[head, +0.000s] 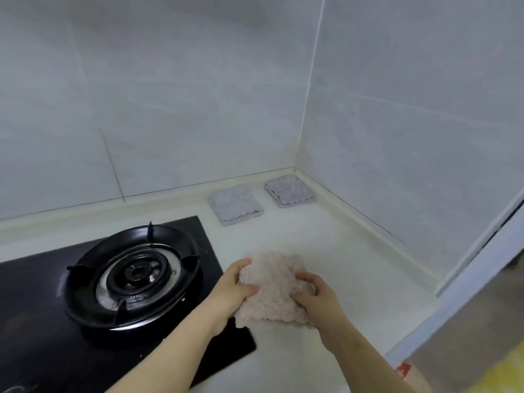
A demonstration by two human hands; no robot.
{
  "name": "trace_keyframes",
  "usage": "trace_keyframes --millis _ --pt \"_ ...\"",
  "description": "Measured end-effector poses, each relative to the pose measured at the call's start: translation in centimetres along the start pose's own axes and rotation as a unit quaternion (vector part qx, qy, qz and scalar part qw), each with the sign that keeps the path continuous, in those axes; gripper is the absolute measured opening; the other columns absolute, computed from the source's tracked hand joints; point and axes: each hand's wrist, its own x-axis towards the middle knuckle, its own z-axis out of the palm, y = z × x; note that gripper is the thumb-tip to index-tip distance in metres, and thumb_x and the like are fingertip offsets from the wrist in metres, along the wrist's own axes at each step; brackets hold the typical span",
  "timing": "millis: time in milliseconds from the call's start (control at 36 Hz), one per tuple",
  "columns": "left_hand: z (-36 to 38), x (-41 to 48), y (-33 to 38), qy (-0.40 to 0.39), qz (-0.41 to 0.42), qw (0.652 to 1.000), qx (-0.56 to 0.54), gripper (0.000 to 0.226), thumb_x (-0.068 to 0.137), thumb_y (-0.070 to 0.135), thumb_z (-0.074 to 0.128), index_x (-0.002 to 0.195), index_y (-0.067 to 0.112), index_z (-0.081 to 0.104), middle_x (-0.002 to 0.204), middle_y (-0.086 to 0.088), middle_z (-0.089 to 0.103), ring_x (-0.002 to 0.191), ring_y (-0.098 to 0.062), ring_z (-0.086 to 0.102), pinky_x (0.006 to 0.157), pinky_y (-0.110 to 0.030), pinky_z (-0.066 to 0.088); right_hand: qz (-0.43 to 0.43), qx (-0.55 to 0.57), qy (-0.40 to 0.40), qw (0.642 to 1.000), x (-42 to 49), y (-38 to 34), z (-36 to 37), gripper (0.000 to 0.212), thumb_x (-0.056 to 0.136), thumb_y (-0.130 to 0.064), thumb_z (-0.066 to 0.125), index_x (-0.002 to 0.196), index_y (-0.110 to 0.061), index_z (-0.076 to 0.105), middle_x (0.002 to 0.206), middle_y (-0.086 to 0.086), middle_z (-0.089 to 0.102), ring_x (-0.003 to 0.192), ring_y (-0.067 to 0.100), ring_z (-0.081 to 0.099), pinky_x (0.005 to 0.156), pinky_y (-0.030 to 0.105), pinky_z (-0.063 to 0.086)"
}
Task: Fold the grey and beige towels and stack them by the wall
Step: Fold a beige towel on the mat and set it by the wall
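Head view showed the beige towel [273, 290] bunched on the counter [354, 251] between both hands, left hand [236, 287] and right hand [314, 296] each gripping a side.

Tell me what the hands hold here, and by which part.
The left hand grips the beige towel at its left edge, the right hand at its right edge.

head-worn view, facing forward and down, near countertop [326, 236]

Beige towel [273, 290], grey towels [235, 205], black hob [42, 336]
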Motion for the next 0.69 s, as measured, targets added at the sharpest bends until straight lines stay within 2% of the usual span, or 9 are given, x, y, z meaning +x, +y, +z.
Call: trace_keyframes --millis 83,222,306,361,389,417,500,611,694 --pt "1.7 2.6 0.2 0.029 -0.009 0.999 -0.01 0.051 0.088 -0.003 0.054 0.125 0.031 0.044 0.119 0.002 0.052 0.096 -0.014 0.058 0.073 -0.024 0.049 -0.009 -0.019 -0.016 1.0 4.0 0.1 -1.4 0.034 0.083 0.002 0.057 0.108 -0.021 0.055 0.092 -0.011 0.053 0.071 0.01 0.055 0.06 0.019 0.047" --pt "5.7 7.3 0.9 0.085 -0.022 0.994 -0.07 0.053 0.086 -0.013 0.049 0.13 0.016 0.043 0.105 -0.001 0.056 0.088 -0.017 0.059 0.065 -0.025 0.051 -0.016 -0.035 -0.049 0.998 10.8 -0.1 -4.7 0.035 0.081 0.008 0.058 0.103 -0.019 0.056 0.096 0.0 0.056 0.067 0.011 0.054 0.05 0.009 0.043" --pt "8.4 9.2 2.1 0.096 -0.017 0.991 -0.094 0.052 0.077 -0.009 0.056 0.122 0.016 0.047 0.099 0.003 0.059 0.079 -0.015 0.059 0.056 -0.02 0.051 -0.015 -0.047 -0.075 0.996 14.5 -0.3 -6.8 0.036 0.081 0.01 0.056 0.104 -0.018 0.056 0.107 0.003 0.056 0.068 0.009 0.054 0.05 0.009 0.042" --pt "9.8 10.6 3.0 0.096 -0.005 0.99 -0.099 0.049 0.067 -0.003 0.056 0.112 0.016 0.054 0.087 0.009 0.067 0.073 -0.01 0.064 0.055 -0.019 0.052 -0.015 -0.05 -0.086 0.995 16.7 -0.6 -7.9 0.036 0.081 0.009 0.056 0.104 -0.019 0.056 0.103 0.002 0.058 0.064 0.01 0.053 0.047 0.01 0.041" --pt "10.5 11.5 3.3 0.1 0.001 0.99 -0.099 0.042 0.07 -0.007 0.055 0.105 0.018 0.056 0.081 0.011 0.069 0.07 -0.008 0.066 0.054 -0.019 0.052 -0.016 -0.054 -0.091 0.994 17.8 -0.7 -8.5 0.036 0.082 0.009 0.056 0.104 -0.02 0.056 0.098 0.001 0.059 0.062 0.011 0.052 0.046 0.01 0.04" --pt "11.1 12.2 3.6 0.109 0.001 0.989 -0.104 0.039 0.078 -0.012 0.052 0.102 0.019 0.056 0.081 0.011 0.069 0.07 -0.007 0.066 0.053 -0.018 0.052 -0.018 -0.061 -0.096 0.993 18.9 -0.8 -8.9 0.037 0.082 0.008 0.055 0.104 -0.021 0.056 0.095 -0.001 0.059 0.062 0.01 0.052 0.045 0.009 0.039" --pt "12.4 14.3 3.9 0.14 -0.018 0.982 -0.125 0.043 0.088 -0.014 0.042 0.115 0.018 0.051 0.101 0.005 0.06 0.083 -0.014 0.06 0.051 -0.018 0.051 -0.024 -0.082 -0.115 0.99 21.7 -1.1 -9.9 0.036 0.083 0.007 0.054 0.106 -0.021 0.056 0.091 -0.006 0.056 0.066 0.007 0.052 0.047 0.007 0.039" --pt "13.3 16.8 3.9 0.163 -0.033 0.978 -0.124 0.045 0.088 -0.009 0.046 0.12 0.022 0.05 0.109 0.007 0.059 0.089 -0.017 0.061 0.061 -0.024 0.051 -0.035 -0.098 -0.125 0.987 24.9 -1.4 -10.7 0.036 0.084 0.007 0.054 0.107 -0.022 0.055 0.103 -0.001 0.057 0.068 0.004 0.051 0.049 0.004 0.037" --pt "13.6 18.6 4.2 0.168 -0.042 0.977 -0.121 0.043 0.089 -0.005 0.049 0.12 0.023 0.05 0.114 0.004 0.06 0.092 -0.019 0.062 0.064 -0.027 0.052 -0.045 -0.111 -0.125 0.985 27.1 -1.4 -10.8 0.037 0.084 0.006 0.054 0.105 -0.025 0.054 0.112 0.003 0.059 0.072 0.012 0.054 0.053 0.009 0.039"
